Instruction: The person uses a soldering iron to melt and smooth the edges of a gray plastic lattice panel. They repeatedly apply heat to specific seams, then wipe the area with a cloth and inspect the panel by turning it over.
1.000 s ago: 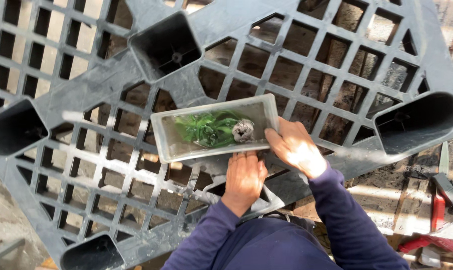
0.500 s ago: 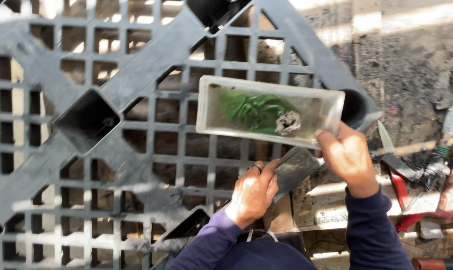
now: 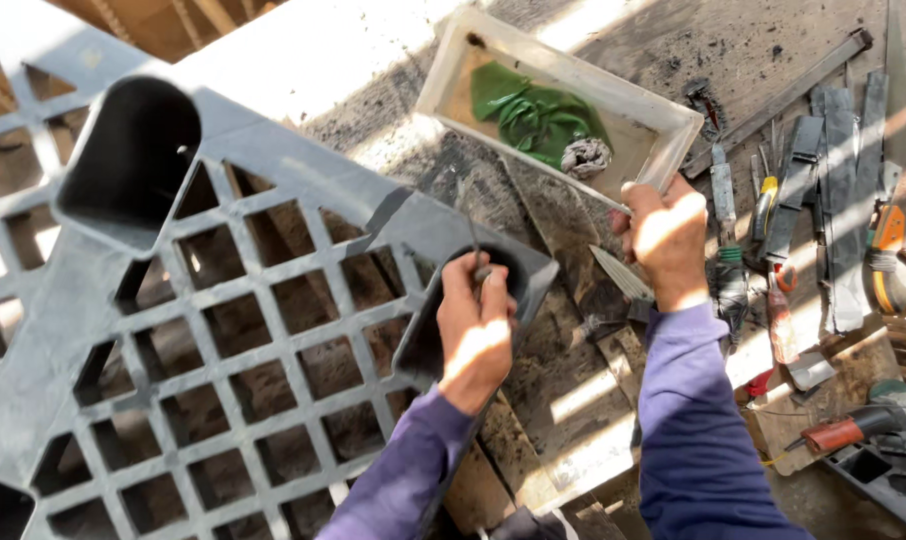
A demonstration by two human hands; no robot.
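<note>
— Where's our tray (image 3: 663, 118)?
— Right hand (image 3: 665, 237) clamps its near corner, over the workbench (image 3: 733, 50).
— And the left hand (image 3: 476, 330)?
— Fingers curled over the grey pallet (image 3: 273, 180) corner, pinching a thin rod (image 3: 472, 235).

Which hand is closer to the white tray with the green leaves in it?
The right hand. It grips the near corner of the white tray, so it touches it. The left hand is apart from the tray, lower down, resting on the grey plastic pallet and holding a thin tool.
</note>
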